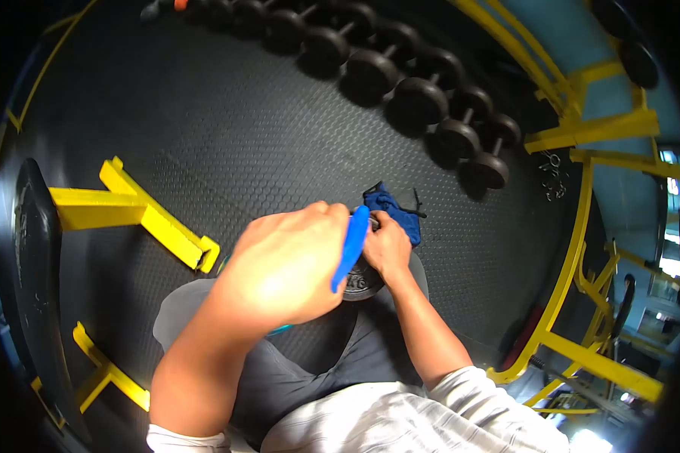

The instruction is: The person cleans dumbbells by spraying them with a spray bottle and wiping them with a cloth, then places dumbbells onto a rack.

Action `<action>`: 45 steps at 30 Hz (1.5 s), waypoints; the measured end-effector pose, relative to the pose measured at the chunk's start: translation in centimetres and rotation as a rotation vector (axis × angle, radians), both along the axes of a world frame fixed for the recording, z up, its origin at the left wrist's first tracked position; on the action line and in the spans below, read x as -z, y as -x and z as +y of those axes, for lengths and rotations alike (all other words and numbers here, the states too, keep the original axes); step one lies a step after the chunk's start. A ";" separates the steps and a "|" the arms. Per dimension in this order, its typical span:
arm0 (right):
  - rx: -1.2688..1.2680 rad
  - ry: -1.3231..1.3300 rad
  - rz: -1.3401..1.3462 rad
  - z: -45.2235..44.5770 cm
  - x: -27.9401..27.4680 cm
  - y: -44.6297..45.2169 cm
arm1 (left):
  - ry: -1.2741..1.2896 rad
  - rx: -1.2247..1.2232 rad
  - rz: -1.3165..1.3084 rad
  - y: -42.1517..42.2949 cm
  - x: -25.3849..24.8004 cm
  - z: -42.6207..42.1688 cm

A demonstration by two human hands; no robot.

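Weight (364, 282) shows beneath right hand (391, 244) clasping it and left hand (289, 263) clutching blue strip (351, 247)

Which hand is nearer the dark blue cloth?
Right. In this view the right hand overlaps the dark blue cloth's lower part; the left hand is apart, farther left.

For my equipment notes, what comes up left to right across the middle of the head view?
Black pad, upper yellow base, left hand, blue strip, right hand, yellow rack.
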State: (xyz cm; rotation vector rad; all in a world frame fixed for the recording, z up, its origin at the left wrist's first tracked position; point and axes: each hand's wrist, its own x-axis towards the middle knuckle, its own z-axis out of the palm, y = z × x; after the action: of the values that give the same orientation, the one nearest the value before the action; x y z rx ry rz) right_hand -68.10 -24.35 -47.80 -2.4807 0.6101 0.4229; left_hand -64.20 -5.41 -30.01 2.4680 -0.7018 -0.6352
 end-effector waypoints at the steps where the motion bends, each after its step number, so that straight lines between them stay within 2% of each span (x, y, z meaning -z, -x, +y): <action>1: 0.020 0.013 -0.016 0.1 -0.1 0.0 | -0.004 0.005 0.036 -0.6 0.8 0.2; 3: 0.027 0.020 -0.037 0.2 0.2 -0.1 | -0.052 -0.017 0.129 -2.0 2.0 0.6; 4: 0.025 0.035 -0.029 0.3 0.1 -0.1 | 0.084 -0.044 -0.039 -1.9 3.2 1.3; 9: 0.024 -0.001 -0.007 0.1 0.0 -0.4 | 0.034 -0.130 0.225 -3.0 6.4 2.9; 11: 0.044 -0.102 0.069 -0.4 -0.2 -0.8 | -0.059 -0.112 0.417 -3.0 7.4 2.9; 13: 0.082 -0.427 0.310 -2.4 0.2 -2.0 | -0.067 -0.133 0.501 -2.1 8.5 2.6; 15: -0.107 -0.687 0.499 -3.3 -0.1 -4.3 | -0.090 -0.227 0.565 -1.1 9.4 2.3; 17: -0.338 -0.569 0.786 -2.6 -0.5 -7.8 | -0.090 -0.254 0.633 -0.1 10.4 2.3; 19: -0.337 -0.598 0.891 -2.2 0.2 -8.5 | -0.105 -0.354 0.687 0.5 11.4 2.5; 23: -0.244 -0.555 0.863 -1.8 -0.8 -7.5 | -0.109 -0.435 0.757 0.7 12.6 3.2; 26: -0.336 -0.511 1.012 -1.2 -0.3 -9.7 | -0.099 -0.496 0.738 0.9 12.7 3.1; 29: -0.407 -0.508 1.038 -1.5 0.9 -9.8 | -0.126 -0.533 0.747 0.9 13.5 2.9; 31: -0.424 -0.474 1.032 -1.6 0.8 -9.3 | -0.129 -0.553 0.798 0.3 14.0 3.2; 34: -0.443 -0.503 0.978 -0.1 -0.3 -9.3 | -0.137 -0.716 0.747 -0.5 13.1 4.2; 37: -0.725 -0.183 0.962 4.3 -2.4 -10.0 | -0.118 -0.887 0.654 0.4 12.6 5.6; 41: -0.882 -0.050 1.004 7.9 -4.3 -11.0 | 0.031 -1.066 0.356 3.3 12.5 7.4; 45: -0.930 -0.047 0.701 6.8 -4.4 -13.3 | 0.048 -1.075 0.476 4.7 11.9 7.2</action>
State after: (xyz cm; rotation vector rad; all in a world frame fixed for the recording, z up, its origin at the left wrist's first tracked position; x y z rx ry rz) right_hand -54.76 -17.57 -43.42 -2.3919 -0.3789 1.6546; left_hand -68.94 1.79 -41.95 2.0864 0.7457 -0.6731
